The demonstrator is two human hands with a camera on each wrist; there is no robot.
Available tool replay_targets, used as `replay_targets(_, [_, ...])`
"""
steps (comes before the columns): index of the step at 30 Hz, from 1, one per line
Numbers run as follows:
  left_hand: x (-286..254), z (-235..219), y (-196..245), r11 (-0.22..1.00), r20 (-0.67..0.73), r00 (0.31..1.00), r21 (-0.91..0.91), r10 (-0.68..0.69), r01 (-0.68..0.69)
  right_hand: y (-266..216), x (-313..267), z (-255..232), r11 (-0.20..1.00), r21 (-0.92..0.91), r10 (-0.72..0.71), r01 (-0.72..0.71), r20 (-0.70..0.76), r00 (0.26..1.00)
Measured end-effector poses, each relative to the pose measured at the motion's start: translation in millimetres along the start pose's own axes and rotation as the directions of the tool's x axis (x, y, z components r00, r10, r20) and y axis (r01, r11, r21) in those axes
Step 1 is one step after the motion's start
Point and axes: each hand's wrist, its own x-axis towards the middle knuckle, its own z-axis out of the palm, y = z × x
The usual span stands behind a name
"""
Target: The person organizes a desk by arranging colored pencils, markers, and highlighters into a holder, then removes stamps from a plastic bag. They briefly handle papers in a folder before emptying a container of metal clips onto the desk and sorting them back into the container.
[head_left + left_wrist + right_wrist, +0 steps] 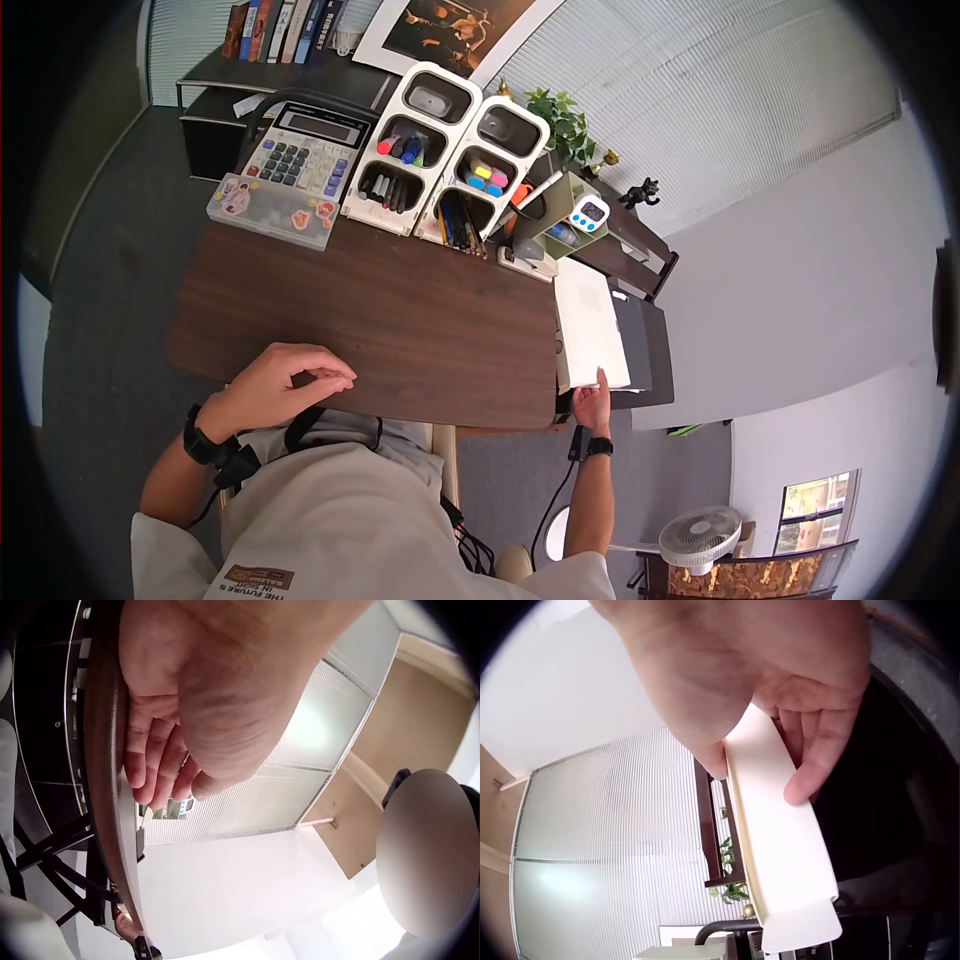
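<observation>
My left hand (pixel 283 386) rests at the front edge of the dark wooden desk (pixel 370 310), its fingers loosely bent with nothing between them. At the desk's right end, my right hand (pixel 592 404) grips the near end of a flat white cardboard box (pixel 590 325). In the right wrist view the thumb lies on one broad face of the box (pixel 776 817) and the fingers on the other. An end flap (pixel 802 930) sticks out at its far end. Under and beside the box in the head view lies a dark grey flat panel (pixel 635 345).
Along the back stand white organizers (pixel 408 160) with pens and markers, a calculator (pixel 300 150), a clear stickered case (pixel 275 212), and a green holder with a small timer (pixel 590 212). Books (pixel 285 30) and a plant (pixel 562 125) are farther back. A white fan (pixel 700 535) stands behind at right.
</observation>
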Motion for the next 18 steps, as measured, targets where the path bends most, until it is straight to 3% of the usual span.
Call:
replay_targets(7, [0,0,0,1.0,0.003,1.0,0.009,-0.02,0.02,-3,4,-24,0.989,-0.142,-0.044,0.043,0.001,0.999])
replay_targets(9, [0,0,-1,1.0,-0.004,1.0,0.014,0.003,-0.003,-3,-10,-18,0.939,-0.345,-0.014,0.013,-0.003,1.0])
replay_targets(14, [2,0,0,1.0,-0.001,1.0,0.0,0.007,-0.007,-8,-42,-9,0.851,-0.516,0.059,-0.096,-0.088,0.994])
replay_targets(16, [2,0,0,1.0,0.0,1.0,0.008,0.012,-0.012,-11,-53,1,0.72,-0.693,-0.064,-0.048,-0.135,0.989])
replay_targets(18, [2,-1,1,0.999,0.007,1.0,0.03,0.011,-0.012,-13,-50,-1,0.72,-0.694,-0.109,-0.005,-0.12,0.987])
